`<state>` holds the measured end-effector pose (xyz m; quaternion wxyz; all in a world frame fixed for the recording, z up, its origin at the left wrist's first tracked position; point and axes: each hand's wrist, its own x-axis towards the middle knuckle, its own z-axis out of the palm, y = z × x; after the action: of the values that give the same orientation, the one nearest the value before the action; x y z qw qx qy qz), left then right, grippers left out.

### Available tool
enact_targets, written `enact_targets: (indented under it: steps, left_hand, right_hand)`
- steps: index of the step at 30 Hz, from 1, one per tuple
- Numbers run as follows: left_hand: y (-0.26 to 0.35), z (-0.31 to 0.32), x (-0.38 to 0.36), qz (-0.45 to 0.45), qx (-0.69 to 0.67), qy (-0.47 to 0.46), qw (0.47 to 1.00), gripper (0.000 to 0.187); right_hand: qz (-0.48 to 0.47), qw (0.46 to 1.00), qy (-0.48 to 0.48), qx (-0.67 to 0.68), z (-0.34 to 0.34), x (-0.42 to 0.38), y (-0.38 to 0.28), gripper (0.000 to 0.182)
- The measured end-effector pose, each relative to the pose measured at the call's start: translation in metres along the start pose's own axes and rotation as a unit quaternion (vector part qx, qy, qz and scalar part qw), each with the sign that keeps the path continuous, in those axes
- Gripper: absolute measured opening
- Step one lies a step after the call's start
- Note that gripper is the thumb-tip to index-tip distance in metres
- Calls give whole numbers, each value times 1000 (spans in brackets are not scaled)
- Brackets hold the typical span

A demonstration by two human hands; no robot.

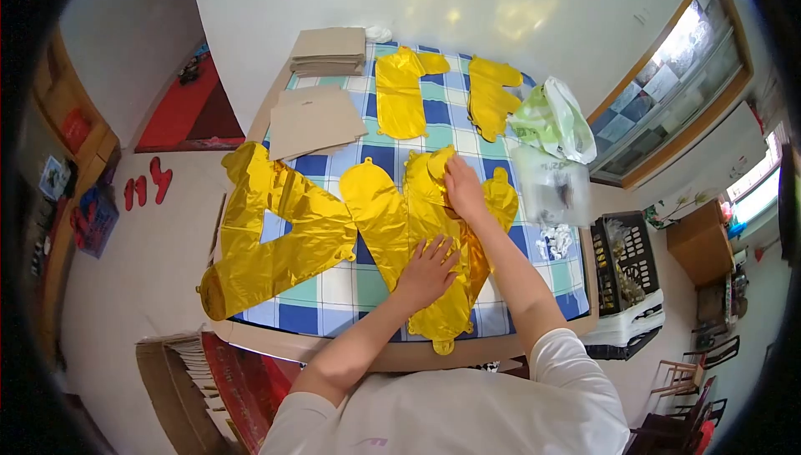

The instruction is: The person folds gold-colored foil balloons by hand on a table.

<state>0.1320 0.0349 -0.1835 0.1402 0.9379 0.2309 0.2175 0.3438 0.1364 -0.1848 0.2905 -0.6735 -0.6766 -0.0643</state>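
Note:
Flat gold foil letter balloons cover the front of the table. My left hand (pixel 427 273) lies with spread fingers on the lower part of a gold foil balloon (pixel 440 317), pressing on its surface. At that balloon's upper end, my right hand (pixel 464 190) has its fingers together on the folded foil edge; the thumb is mostly hidden. Beneath and beside it spreads another foil piece with rounded arms (pixel 371 196). To the left, an A-shaped foil balloon (pixel 279 242) lies flat, its tip reaching the table's front edge.
Farther back lie two more gold foil balloons (pixel 400 105), (pixel 492 96). Brown cardboard sheets (pixel 315 121) are stacked at the back left. A green-white plastic bag (pixel 555 121), a clear bag (pixel 551 184) and small white pieces (pixel 555 242) sit right. A black crate (pixel 626 259) stands beside the table.

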Motion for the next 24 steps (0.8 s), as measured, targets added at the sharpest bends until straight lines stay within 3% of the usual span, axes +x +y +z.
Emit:
enact_targets:
  steps: [3,6,9,12,14,17,20,21,24]
  left_hand:
    - [-1,0,2,0,-3,0,1000,44]
    - [0,3,1,-11,-5,-11,1000,44]
    - [1,2,1,-13,-6,-25,1000,44]
    - [-1,5,1,-14,-3,-23,1000,45]
    - [-1,1,2,-16,-1,-40,999,45]
    - [-2,3,2,-14,-12,-23,1000,45]
    - [-2,3,1,-16,-15,-19,1000,45]
    - [-1,3,-1,-14,-16,-22,1000,45]
    - [-1,1,1,-12,-12,-18,1000,45]
  right_hand:
    - [23,998,-58,-28,10,1,1,40]
    - [30,998,-40,-28,10,-4,-5,40]
    - [34,999,34,-11,6,-3,-5,38]
    - [154,969,122,148,-37,-18,-2,37]
    - [229,951,178,107,-65,-48,11,34]
    - [377,923,47,-60,-90,-104,22,30]
    - [396,916,-6,-65,-97,-120,10,29]
    - [382,920,9,-91,-96,-119,9,26]
    - [115,969,132,-171,-80,-89,-5,22]
